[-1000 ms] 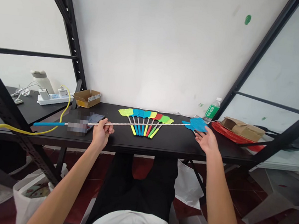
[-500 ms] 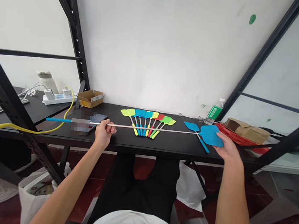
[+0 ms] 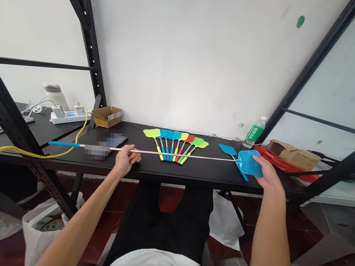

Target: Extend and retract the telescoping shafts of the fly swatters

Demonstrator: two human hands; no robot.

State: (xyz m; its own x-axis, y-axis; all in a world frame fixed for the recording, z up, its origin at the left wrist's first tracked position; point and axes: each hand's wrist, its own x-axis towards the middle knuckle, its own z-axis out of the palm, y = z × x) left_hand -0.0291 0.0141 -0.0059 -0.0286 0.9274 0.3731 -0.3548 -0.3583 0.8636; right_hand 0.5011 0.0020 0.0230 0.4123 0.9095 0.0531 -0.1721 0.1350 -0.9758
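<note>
One blue swatter point(image 3: 150, 152) | left hand point(image 3: 126, 161) pinching shaft point(image 3: 208, 158), contact unclear | right hand point(image 3: 267, 173) pinching head point(image 3: 249, 163) | likely light, whippy; grip handle point(image 3: 62, 144)

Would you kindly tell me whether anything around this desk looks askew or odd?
Nothing looks spilled. A green mark stands out like a stain on the pale wall. One blue fly swatter lies apart from the neatly fanned swatters, partly hidden by the long swatter.
</note>
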